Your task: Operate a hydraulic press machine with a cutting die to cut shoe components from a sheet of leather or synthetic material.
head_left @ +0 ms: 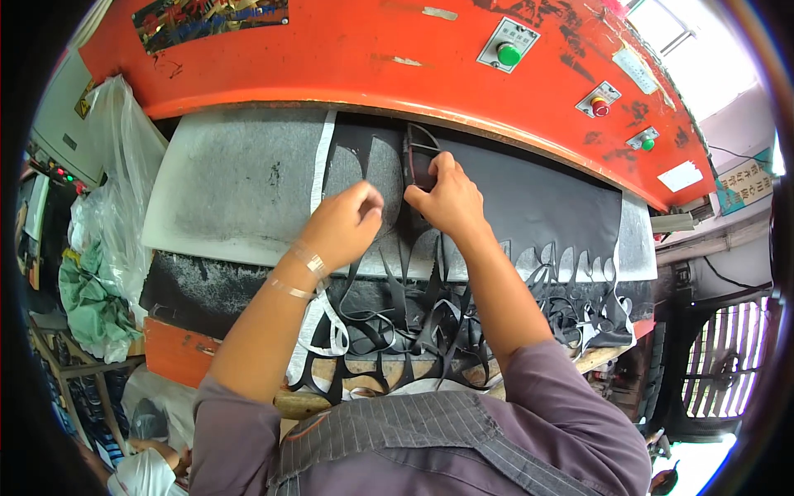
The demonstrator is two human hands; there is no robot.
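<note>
A black sheet material (546,198) lies over a pale grey cutting board (236,178), under the front of an orange machine. My right hand (453,197) is closed on a dark, curved frame with thin edges, which looks like a cutting die (419,153), standing at the sheet's cut left part. My left hand (343,221) hovers over the board just left of it, fingers curled and slightly blurred; whether anything is in them is hidden. Below both hands, black cut-out scrap strips (405,306) hang off the board's near edge in loops.
The orange machine (347,62) spans the far side, bearing green buttons (508,54) and a red button (600,107). Clear plastic sheeting (124,157) and a green bag (95,302) hang at the left. Another person's hand (165,455) shows at lower left.
</note>
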